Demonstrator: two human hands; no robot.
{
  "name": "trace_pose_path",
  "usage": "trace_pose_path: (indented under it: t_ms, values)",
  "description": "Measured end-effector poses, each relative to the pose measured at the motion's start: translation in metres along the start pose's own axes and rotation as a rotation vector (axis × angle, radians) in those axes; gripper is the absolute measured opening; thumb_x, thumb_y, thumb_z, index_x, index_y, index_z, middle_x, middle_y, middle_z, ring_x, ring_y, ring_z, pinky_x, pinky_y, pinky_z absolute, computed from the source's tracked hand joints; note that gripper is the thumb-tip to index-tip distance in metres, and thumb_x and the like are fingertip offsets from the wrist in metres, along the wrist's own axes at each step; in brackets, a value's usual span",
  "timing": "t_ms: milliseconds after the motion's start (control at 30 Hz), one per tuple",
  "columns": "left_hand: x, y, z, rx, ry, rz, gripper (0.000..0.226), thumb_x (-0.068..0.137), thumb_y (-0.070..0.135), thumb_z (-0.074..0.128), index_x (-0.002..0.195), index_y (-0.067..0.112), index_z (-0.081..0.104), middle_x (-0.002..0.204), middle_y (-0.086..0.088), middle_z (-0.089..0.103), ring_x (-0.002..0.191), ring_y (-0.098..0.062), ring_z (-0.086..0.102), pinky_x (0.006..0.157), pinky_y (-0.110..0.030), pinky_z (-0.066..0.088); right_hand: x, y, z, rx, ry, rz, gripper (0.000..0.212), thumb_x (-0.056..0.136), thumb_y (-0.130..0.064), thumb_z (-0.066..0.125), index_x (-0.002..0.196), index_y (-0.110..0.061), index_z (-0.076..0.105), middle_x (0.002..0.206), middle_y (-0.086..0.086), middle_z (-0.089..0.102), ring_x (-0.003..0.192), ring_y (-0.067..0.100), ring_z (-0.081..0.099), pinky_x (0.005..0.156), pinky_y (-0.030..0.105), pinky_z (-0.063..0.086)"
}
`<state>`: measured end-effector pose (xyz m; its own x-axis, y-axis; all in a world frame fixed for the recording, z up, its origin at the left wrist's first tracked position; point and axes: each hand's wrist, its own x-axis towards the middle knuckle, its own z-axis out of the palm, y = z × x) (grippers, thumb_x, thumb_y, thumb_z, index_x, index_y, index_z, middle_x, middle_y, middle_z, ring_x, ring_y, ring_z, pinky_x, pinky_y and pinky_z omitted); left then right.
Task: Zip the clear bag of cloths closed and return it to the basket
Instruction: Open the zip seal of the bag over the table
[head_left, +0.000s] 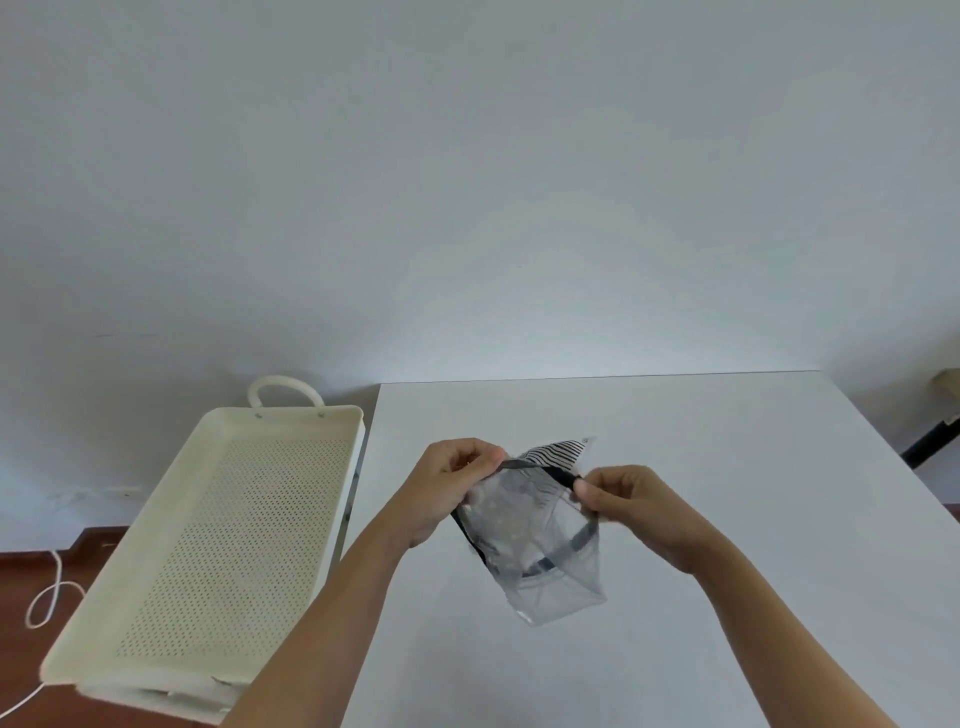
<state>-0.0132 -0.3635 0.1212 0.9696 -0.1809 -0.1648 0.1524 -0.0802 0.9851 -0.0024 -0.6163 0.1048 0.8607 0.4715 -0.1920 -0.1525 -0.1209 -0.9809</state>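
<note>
While our hands, left (451, 480) and right (618, 499), pinched the bag (535, 540) by its dark zip edge, it hung limp. We judged it light, soft, slippery.

No legible text, labels or numbers anywhere.

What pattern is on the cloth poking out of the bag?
Black and white stripes, on the cloth above the bag, head view.

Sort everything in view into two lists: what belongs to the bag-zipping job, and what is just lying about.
Belongs to the job:
- clear bag, held at its dark top edge
- striped cloth sticking out of it
- left hand
- right hand
- cream basket, beside the table

Just lying about:
- white cord on the floor
- white table, only the work surface
</note>
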Motion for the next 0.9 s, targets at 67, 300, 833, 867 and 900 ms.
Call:
trace_pose_path:
  t_ms: [67, 300, 833, 867, 900]
  values:
    - [0.003, -0.002, -0.002, -0.004, 0.055, 0.017, 0.017, 0.091, 0.026, 0.065, 0.086, 0.013, 0.075, 0.088, -0.008, 0.068, 0.083, -0.017, 0.058, 0.076, -0.027, 0.046, -0.006, 0.011, -0.003, -0.002, -0.118, 0.069, 0.022, 0.088, -0.028, 0.069, 0.077, -0.01, 0.063, 0.076, 0.006, 0.058, 0.077, 0.017, 0.048, 0.08, 0.025, 0.041]
    - [0.009, -0.01, -0.012, -0.09, 0.193, 0.073, 0.006, 0.084, 0.015, 0.073, 0.082, 0.019, 0.075, 0.085, -0.001, 0.068, 0.081, -0.011, 0.059, 0.073, -0.022, 0.046, -0.015, 0.021, -0.002, 0.176, -0.061, 0.016, 0.014, 0.084, -0.019, 0.073, 0.078, -0.009, 0.066, 0.082, 0.015, 0.068, 0.081, 0.023, 0.063, 0.081, 0.029, 0.051]
    - [0.009, 0.008, -0.003, 0.662, -0.071, 0.246, 0.041, 0.07, 0.049, 0.08, 0.108, 0.038, 0.072, 0.102, 0.017, 0.067, 0.105, -0.005, 0.054, 0.093, -0.027, 0.042, 0.0, -0.021, 0.028, -0.275, 0.129, -0.216, 0.01, 0.081, -0.009, 0.076, 0.072, -0.01, 0.072, 0.064, 0.026, 0.055, 0.059, 0.019, 0.044, 0.06, 0.034, 0.035]
    - [0.009, 0.01, -0.001, 0.636, -0.078, 0.263, 0.035, 0.07, 0.043, 0.082, 0.103, 0.037, 0.074, 0.092, 0.015, 0.069, 0.096, -0.006, 0.057, 0.086, -0.026, 0.046, 0.0, -0.022, 0.028, -0.294, 0.137, -0.219, 0.01, 0.081, -0.01, 0.076, 0.072, -0.01, 0.071, 0.064, 0.026, 0.054, 0.059, 0.02, 0.042, 0.059, 0.034, 0.033]
    - [0.01, 0.012, 0.001, 0.607, -0.067, 0.282, 0.029, 0.07, 0.037, 0.083, 0.098, 0.036, 0.076, 0.084, 0.011, 0.069, 0.087, -0.007, 0.059, 0.08, -0.026, 0.046, 0.001, -0.022, 0.028, -0.318, 0.155, -0.223, 0.01, 0.08, -0.011, 0.076, 0.072, -0.011, 0.071, 0.061, 0.022, 0.055, 0.057, 0.019, 0.041, 0.058, 0.035, 0.033]
